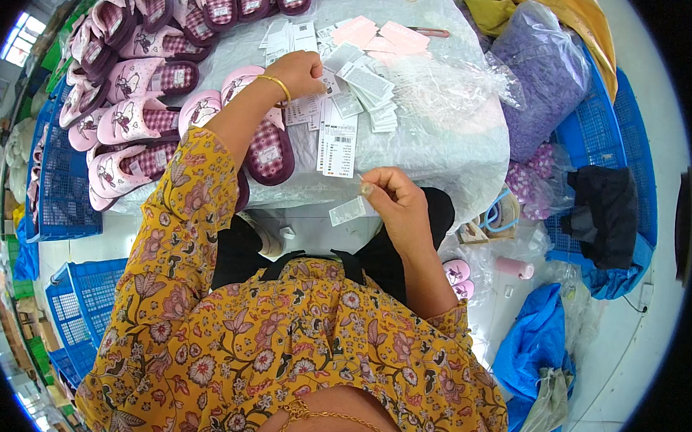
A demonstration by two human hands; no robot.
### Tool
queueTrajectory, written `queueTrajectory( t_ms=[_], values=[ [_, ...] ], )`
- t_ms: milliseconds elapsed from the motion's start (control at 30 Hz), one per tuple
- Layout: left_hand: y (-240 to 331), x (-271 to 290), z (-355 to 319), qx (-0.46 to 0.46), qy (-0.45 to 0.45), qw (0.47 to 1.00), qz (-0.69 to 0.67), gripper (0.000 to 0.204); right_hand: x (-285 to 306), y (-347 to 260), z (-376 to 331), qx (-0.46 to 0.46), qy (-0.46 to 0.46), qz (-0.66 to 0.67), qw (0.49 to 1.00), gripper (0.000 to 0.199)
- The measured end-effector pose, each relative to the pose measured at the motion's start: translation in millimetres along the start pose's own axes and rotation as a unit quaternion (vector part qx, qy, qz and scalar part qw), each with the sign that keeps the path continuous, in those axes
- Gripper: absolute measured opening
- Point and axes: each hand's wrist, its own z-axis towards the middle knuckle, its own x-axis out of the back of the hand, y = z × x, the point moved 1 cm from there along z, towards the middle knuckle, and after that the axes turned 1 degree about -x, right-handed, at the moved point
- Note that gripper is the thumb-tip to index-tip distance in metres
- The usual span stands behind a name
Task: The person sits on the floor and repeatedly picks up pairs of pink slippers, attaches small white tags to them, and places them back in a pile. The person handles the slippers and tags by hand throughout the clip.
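1. The table [443, 155], covered in clear plastic sheeting, serves as the landmark; it lies ahead of the person, who wears a yellow floral top
2. The left hand [297, 73] reaches out over the middle of the table, a gold bangle [275, 85] on its wrist; its fingers are curled down onto the loose pile of white paper tags [360, 91] there, and whether they actually grip one I cannot tell
3. The right hand [394, 201] hovers at the near edge of the table, fingers bunched with thumb and forefinger pinched together on something small and thin, with a white tag [348, 211] hanging just below the fingertips, seemingly held by them
4. A long white printed label strip [337, 147] lies flat on the table between the two hands
5. Pink slips of paper [383, 36] sit at the far side of the table, beyond the tag pile
6. Pink and maroon checked slippers [136, 119] lie in rows along the left side of the table; one slipper [267, 151] rests just under the left forearm
7. A blue crate [601, 135] stands to the right of the table, a purple bag [537, 73] leaning against it
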Motion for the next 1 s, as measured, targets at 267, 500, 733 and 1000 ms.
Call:
queueTrajectory(
  t_ms=[267, 500, 733, 1000],
  values=[
    [31.9, -2.1, -78.6, -0.065, 0.103, 0.947, -0.297, 0.019, -9.3, -26.7, 12.5, 0.054, 0.045, 0.027, 0.997, 0.017],
    [58.9, -25.8, -122.4, -0.085, 0.090, 0.905, -0.408, 0.016, -28.8, -36.8, 27.7, 0.046, 0.065, 0.062, 0.995, 0.040],
    [65.8, -29.2, -133.7, -0.098, 0.094, 0.897, -0.421, 0.015, -31.7, -32.4, 27.2, 0.039, 0.072, 0.044, 0.996, 0.038],
    [77.6, -25.9, -147.1, -0.083, 0.127, 0.919, -0.364, 0.016, -32.5, -25.7, 25.5, 0.045, 0.074, 0.040, 0.995, 0.029]
  ],
)
